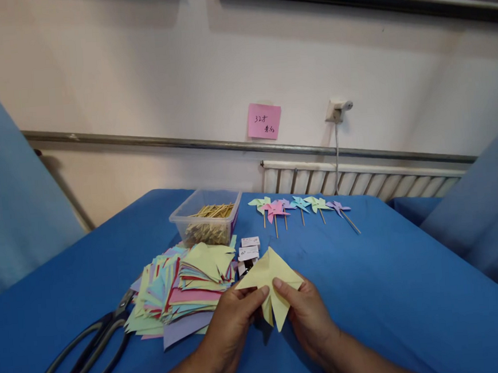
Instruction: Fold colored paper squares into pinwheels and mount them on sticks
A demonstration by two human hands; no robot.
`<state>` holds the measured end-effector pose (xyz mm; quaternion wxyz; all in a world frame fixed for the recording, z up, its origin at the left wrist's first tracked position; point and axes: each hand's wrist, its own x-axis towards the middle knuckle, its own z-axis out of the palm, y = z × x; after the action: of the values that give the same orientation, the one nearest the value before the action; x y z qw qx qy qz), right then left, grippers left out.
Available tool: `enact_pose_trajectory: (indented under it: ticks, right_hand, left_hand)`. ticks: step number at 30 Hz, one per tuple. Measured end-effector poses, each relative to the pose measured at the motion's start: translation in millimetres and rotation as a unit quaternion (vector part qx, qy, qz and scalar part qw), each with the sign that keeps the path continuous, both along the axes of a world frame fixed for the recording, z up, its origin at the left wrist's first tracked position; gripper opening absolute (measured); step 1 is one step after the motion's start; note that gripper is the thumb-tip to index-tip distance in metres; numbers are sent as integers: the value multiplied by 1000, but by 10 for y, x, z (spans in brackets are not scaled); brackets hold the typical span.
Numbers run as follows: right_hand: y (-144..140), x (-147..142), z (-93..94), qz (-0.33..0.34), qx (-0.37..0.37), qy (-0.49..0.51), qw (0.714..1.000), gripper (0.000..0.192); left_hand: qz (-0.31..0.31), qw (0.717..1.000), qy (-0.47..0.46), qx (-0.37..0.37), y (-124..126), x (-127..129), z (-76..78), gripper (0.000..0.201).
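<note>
Folding: both hands pinch one yellow paper square (270, 279) near the table's (395, 290) front edge
Left hand (229, 326): grasping paper's left flap
Right hand (308, 314): grasping right flap
Beside: cut paper stack (183, 286), scissors (83, 352)

Yellow cut paper sq. (270, 277), part-folded, held up

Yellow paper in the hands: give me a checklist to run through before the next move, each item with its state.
1. Yellow paper pinched by both hands: ok.
2. Left hand thumb on the paper: ok.
3. Right hand thumb on the paper: ok.
4. Scissors lying apart from the hands: ok.
5. Sticks in the clear box: ok.
6. Cuts in the paper complete: cannot tell.
</note>
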<state>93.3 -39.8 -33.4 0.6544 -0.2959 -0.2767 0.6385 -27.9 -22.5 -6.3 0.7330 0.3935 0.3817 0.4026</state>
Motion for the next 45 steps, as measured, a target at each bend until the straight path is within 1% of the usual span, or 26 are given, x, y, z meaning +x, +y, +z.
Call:
enact_pose_trajectory:
  ticks: [3,6,8,10,13,16,18,20,22,24,26,29,31,34,36,40,42,45]
  right_hand:
    - [4,0,-14,1,-4,-9,1000,35]
    - [6,5,-53,3,-1,-34,999,32]
    - [1,17,-80,-14,8,-71,997,30]
    - [-10,32,-91,-46,27,-127,990,31]
    - [-38,36,-78,-83,59,-197,975,35]
    - [-82,5,-72,-93,92,-235,963,37]
    - [-118,-19,-88,-82,127,-283,947,34]
    - [-150,-31,-111,-73,158,-340,924,34]
    - [-168,-24,-126,-77,172,-378,906,38]
    - [-169,-1,-122,-88,177,-395,897,42]
    - [-158,27,-97,-94,189,-410,887,40]
    - [-141,56,-34,-100,208,-430,873,28]
    - [-136,61,10,-102,207,-443,866,19]
    - [-133,55,45,-107,186,-454,865,7]
    - [-125,53,35,-111,162,-446,873,8]
    - [-92,59,-31,-110,103,-418,896,13]
    - [-78,64,-54,-113,85,-417,898,14]
    - [-66,72,-57,-125,78,-434,889,14]
  left_hand:
    - [6,1000,14,7,8,-5,-32,29]
    - [28,998,51,9,31,-16,-48,25]
    - [43,997,59,11,51,-31,-28,26]
    - [50,998,38,13,71,-55,22,27]
    - [53,999,5,11,104,-107,113,27]
    - [73,997,-11,1,138,-155,172,25]
    - [75,997,-21,-3,154,-170,184,24]
    - [65,997,-30,-4,156,-171,185,23]
    - [52,998,-35,-8,146,-161,183,22]
    - [46,998,-37,-15,131,-149,184,20]
    - [49,998,-35,-22,119,-138,187,18]
    - [48,998,-39,-22,110,-131,184,18]
    - [47,998,-36,-18,105,-128,168,19]
    - [72,997,-5,-15,96,-119,118,22]
    - [83,996,25,-13,94,-110,74,25]
    - [71,994,77,5,107,-93,-21,32]
    - [61,994,93,15,118,-91,-62,33]
    - [49,993,105,26,128,-93,-106,34]
